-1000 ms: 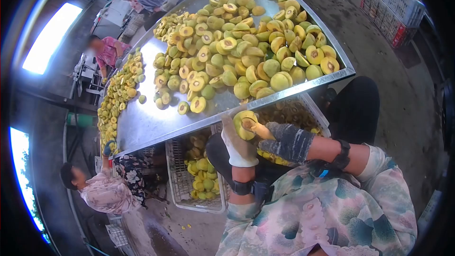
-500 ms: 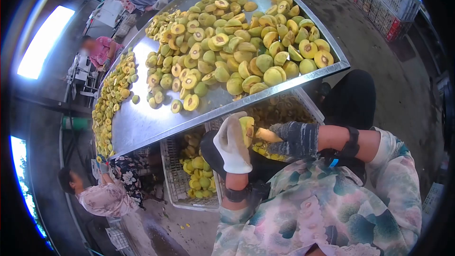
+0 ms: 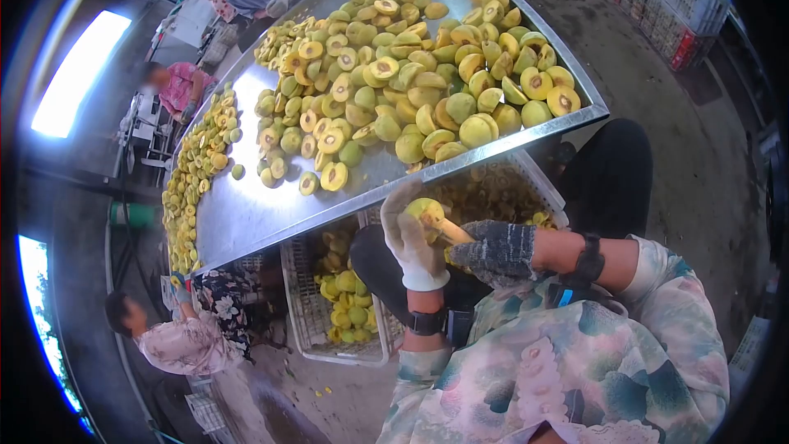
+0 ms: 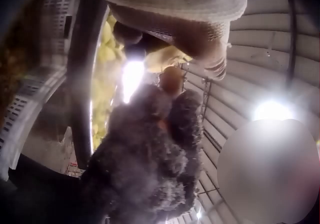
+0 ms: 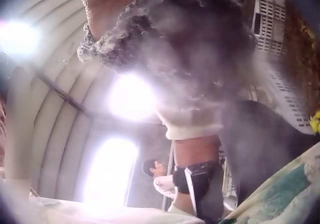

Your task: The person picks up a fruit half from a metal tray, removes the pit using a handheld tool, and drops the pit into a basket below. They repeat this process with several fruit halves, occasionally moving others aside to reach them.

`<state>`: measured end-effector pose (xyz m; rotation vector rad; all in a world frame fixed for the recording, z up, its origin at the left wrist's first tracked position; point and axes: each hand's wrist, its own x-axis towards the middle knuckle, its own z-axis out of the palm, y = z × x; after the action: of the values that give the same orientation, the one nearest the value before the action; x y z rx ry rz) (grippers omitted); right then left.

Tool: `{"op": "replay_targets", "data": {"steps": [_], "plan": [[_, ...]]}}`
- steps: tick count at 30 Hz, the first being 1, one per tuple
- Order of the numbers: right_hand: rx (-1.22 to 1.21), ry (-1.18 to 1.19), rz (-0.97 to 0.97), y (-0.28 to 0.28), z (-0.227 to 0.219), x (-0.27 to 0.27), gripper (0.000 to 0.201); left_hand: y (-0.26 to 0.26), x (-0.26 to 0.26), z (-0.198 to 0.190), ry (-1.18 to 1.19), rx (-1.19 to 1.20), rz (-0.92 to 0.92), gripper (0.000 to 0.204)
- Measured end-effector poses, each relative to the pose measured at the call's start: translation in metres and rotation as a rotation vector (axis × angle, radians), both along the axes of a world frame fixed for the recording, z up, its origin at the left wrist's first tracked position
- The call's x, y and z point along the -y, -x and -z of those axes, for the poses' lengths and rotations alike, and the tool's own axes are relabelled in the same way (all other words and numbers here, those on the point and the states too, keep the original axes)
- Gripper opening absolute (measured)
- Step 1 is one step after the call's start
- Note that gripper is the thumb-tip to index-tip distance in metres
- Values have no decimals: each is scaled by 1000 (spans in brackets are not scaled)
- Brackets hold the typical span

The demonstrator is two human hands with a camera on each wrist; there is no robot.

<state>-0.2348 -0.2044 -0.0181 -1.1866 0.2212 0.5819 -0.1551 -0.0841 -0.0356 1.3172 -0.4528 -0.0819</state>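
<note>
My left hand (image 3: 417, 251), in a white glove, holds a yellow-green peach half (image 3: 422, 210) below the near rim of the metal table. Its cut face is turned partly toward the head camera. In my right hand (image 3: 497, 248), gloved in grey knit, is a pale yellowish stick-like tool (image 3: 454, 232); its far end meets the peach half. The left wrist view has the grey glove (image 4: 155, 154) below the white one (image 4: 170, 19), with the tool's rounded brownish end (image 4: 172, 80) between them. Dark glove fabric fills the upper right wrist view and hides the tool there.
The metal table (image 3: 246, 214) bears a large heap of peach halves (image 3: 394, 74) and a row (image 3: 193, 189) along its left side. Underneath, a white crate (image 3: 296, 312) contains yellow pieces; another crate (image 3: 542, 177) stands behind my hands. Several people work around the table. Stacked crates (image 3: 670, 0) stand right.
Half a second ago the peach half was side-on and the tool slightly apart from it. Now its cut face shows again and the tool meets it. The head view has shifted slightly.
</note>
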Motion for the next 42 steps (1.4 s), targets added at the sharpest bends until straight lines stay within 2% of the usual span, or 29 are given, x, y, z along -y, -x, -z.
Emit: {"op": "replay_targets", "data": {"steps": [2, 3, 5, 6, 7, 9, 11, 13, 14, 16, 17, 19, 21, 22, 23, 24, 25, 26, 27, 28, 30, 31, 33, 34, 35, 37, 39, 41, 42], "plan": [[-69, -26, 13, 2, -6, -2, 17, -5, -2, -7, -17, -173, 124, 40], [-19, -30, 25, 4, -7, -2, 17, -9, -3, -10, -17, -174, 125, 40], [34, -33, 45, 4, -4, -1, 18, -13, -2, -21, 112, -473, 328, 35], [89, -59, 32, 2, 3, 1, 18, -10, 3, -26, 81, -449, 252, 33], [140, -85, 18, 1, 1, 2, 18, -6, 10, -26, 80, -450, 258, 33], [69, -75, 25, 5, -9, 2, 18, 4, 22, -20, -62, -259, -227, 34], [2, -63, 27, 6, -12, 6, 18, -3, 18, -18, -25, -238, -210, 36], [-232, -599, -45, 15, -4, 17, 23, -13, 6, -22, 45, -395, 348, 39], [-236, -603, -52, 19, 0, 16, 23, -14, 5, -23, 64, -347, 416, 42], [-409, -927, 39, 23, 6, 10, 22, -9, 10, -30, 39, -303, 388, 49], [-410, -930, 33, 24, 7, 9, 22, -6, 12, -32, 21, -261, 368, 55], [-287, -947, -19, 25, 8, 9, 20, -7, 13, -25, 75, -267, 416, 55], [-344, -1034, -5, 19, 20, 10, 23, -5, 20, -17, 205, -315, 207, 54], [-398, -1119, 5, 14, 27, 9, 26, -7, 13, -10, 164, -421, 169, 51], [-393, -1115, -3, 8, 29, 6, 26, -16, 4, 7, 167, -413, 166, 51], [130, -358, 53, 3, 30, 3, 30, -28, -6, 29, 121, -365, -147, 48], [614, 423, 101, -2, 35, 0, 34, -30, -15, 24, 142, -391, -324, 44], [540, 710, 105, -4, 50, 2, 40, -30, -21, 14, 157, -413, -501, 41], [427, 777, -68, -5, 61, 12, 40, -32, -40, -3, 244, -507, -545, 37], [309, 836, -234, -3, 70, 23, 39, -35, -61, -8, 145, -404, -599, 35], [584, 1133, -366, 18, 173, 35, 40, -52, -108, -7, -95, -197, -754, 35], [586, 1134, -361, 13, 169, 37, 40, -65, -134, 4, -232, -103, -865, 39], [223, 862, -139, 8, 148, 38, 43, -84, -189, 18, -1195, 169, -971, 50], [208, 713, -70, 3, 135, 40, 45, -68, -157, -3, -1537, 269, -1111, 56], [212, 709, -68, 3, 128, 37, 45, -65, -138, -18, -1603, 287, -1065, 57], [174, 835, -116, 1, 119, 36, 44, -76, -107, -20, -1468, 535, -886, 55], [195, 843, -103, 8, 117, 33, 43, -83, -57, -26, -1353, 399, -551, 51], [200, 783, -43, 13, 111, 35, 43, -101, -17, -10, -1380, 541, -364, 54], [194, 776, -40, 14, 113, 38, 44, -105, 8, -11, -1496, 455, -306, 54]]}}
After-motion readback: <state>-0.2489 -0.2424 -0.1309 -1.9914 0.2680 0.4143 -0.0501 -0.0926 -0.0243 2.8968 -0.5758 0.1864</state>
